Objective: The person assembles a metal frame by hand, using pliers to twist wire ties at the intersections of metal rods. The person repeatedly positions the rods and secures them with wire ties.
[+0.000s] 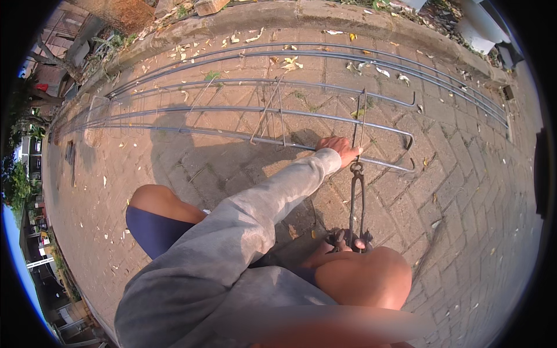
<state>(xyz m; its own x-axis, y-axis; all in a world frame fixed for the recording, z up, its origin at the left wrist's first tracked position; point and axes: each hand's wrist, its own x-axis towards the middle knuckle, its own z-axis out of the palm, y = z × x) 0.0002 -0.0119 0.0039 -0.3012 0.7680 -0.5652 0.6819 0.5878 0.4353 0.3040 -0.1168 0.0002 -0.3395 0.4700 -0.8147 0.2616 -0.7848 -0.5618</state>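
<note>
My left hand (339, 148), in a grey sleeve, reaches across to the near side of a rebar cage. Its fingers are closed round the near steel bar (301, 147), beside the lower corner of a thin wire stirrup (364, 119). Just below my fingers are the jaws of dark end-cutting pincers (357, 169). Their two long handles run back toward my sandalled foot (342, 239); I cannot tell whether they rest on it. My right hand is out of view. Another pair of stirrups (281, 113) crosses the bars further left. The bars end in hooks on the right.
Several loose long steel bars (261, 53) lie beyond the cage, along a concrete kerb (278, 22). Brick paving (429, 191) with scattered dry leaves surrounds the cage. My bent knees (365, 278) are close in front. A tree trunk (119, 13) stands at the far left.
</note>
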